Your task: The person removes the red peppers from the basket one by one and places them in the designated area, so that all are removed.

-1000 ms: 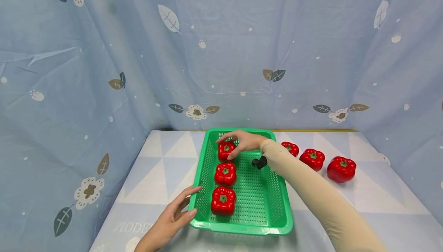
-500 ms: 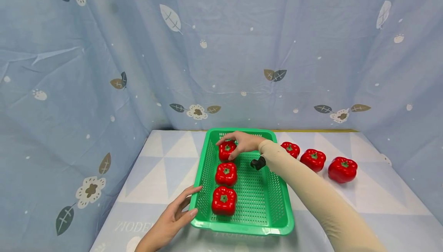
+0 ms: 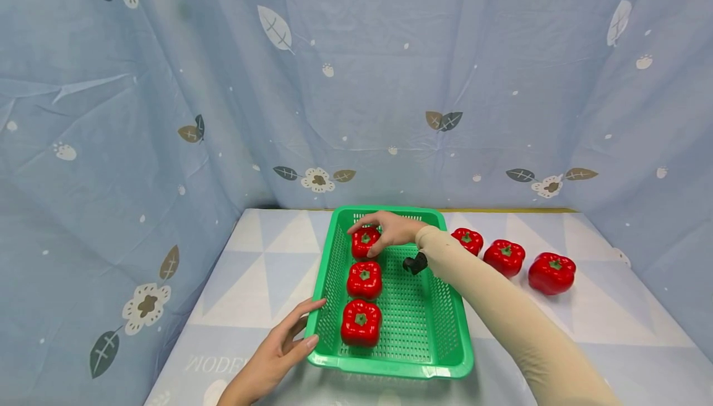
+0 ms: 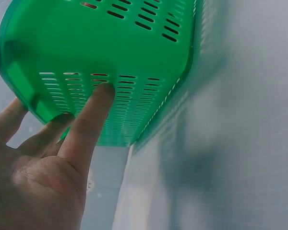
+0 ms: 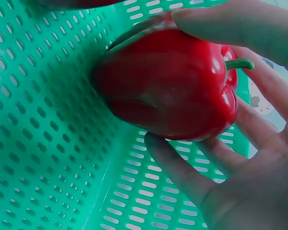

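Note:
In the head view my right hand (image 3: 392,231) reaches into the green perforated basket (image 3: 409,369) and grips the farthest red bell pepper (image 3: 362,242). The right wrist view shows this bell pepper (image 5: 168,81) lying between thumb and fingers, its green stem toward the palm. Two more bell peppers, a middle (image 3: 364,280) and a near one (image 3: 361,323), line up below it along the basket's left side. My left hand (image 3: 273,356) rests at the basket's front-left rim. In the left wrist view its extended fingers (image 4: 89,124) press against the outer wall.
Right of the basket, three red bell peppers stand on the patterned tablecloth (image 3: 234,307): one partly behind the sleeve (image 3: 466,240), a middle one (image 3: 504,257) and an outer one (image 3: 551,273). A blue curtain (image 3: 356,84) hangs behind and at the left. A black wrist device (image 3: 415,263) overhangs the basket.
Almost nothing moves: the whole scene drifts very slightly right in the head view. Both hands keep their places, the right still around the far bell pepper.

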Tool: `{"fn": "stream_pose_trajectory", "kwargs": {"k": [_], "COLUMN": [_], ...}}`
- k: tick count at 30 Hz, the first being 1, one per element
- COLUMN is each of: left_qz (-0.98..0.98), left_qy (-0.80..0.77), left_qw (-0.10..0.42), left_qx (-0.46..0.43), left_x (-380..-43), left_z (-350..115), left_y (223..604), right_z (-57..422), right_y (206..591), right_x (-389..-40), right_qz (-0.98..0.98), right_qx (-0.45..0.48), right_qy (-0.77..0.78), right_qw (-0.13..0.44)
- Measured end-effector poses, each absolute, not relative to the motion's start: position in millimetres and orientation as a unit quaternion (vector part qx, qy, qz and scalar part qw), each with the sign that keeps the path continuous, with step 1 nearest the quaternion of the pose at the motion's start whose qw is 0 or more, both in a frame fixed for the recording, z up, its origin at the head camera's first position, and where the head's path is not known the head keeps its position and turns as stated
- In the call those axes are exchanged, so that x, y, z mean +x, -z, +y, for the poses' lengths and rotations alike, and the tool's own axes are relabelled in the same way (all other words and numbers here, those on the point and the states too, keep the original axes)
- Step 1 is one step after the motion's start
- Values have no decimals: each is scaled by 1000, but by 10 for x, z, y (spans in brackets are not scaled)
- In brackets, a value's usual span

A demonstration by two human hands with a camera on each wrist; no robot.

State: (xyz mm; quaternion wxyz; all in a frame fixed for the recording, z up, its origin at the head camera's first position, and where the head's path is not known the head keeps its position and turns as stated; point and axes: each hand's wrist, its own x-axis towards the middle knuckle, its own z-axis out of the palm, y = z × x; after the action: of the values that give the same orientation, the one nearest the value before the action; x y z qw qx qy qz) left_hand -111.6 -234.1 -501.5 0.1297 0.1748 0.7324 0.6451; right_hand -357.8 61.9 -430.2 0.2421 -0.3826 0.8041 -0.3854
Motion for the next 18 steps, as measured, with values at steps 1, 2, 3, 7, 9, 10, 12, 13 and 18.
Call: {"fn": "stream_pose_trajectory", "kwargs": {"k": [1, 2, 3, 7, 9, 10, 12, 13, 18], "left_qz": [734, 735, 736, 736, 736, 736, 735, 735, 731], "left_qy": [-644, -643, -642, -641, -641, -641, -642, -643, -647], "left_qw": [129, 128, 127, 125, 123, 123, 123, 123, 124], "left_qx": [175, 176, 176, 178, 180, 180, 180, 180, 180], "left_x": [-1114, -1112, -1110, -1110, -1110, -1110, -1110, -1111, -1110], "left_z": [-2342, -2344, -2346, -2346, -2344, -2343, -2341, -2339, -2336], "left_y": [5015, 5015, 5015, 5011, 5010, 5010, 5011, 5011, 5013], "right_z": [618, 616, 614, 625, 634, 638, 648, 653, 674], "right_y": [4302, 4303, 4303, 4293, 4290, 4292, 4288, 4284, 4241], "right_x": [-3578, -3578, -3579, -3582, -3587, -3592, -3597, -3598, -3589], "right_qz": [804, 804, 804, 805, 805, 805, 804, 803, 800], "right_qx": [-382, -381, -381, -379, -379, -379, -379, -380, -382], "right_qy": [386, 386, 387, 388, 391, 393, 396, 397, 405], "right_qw": [242, 242, 242, 239, 235, 234, 230, 229, 226]}}
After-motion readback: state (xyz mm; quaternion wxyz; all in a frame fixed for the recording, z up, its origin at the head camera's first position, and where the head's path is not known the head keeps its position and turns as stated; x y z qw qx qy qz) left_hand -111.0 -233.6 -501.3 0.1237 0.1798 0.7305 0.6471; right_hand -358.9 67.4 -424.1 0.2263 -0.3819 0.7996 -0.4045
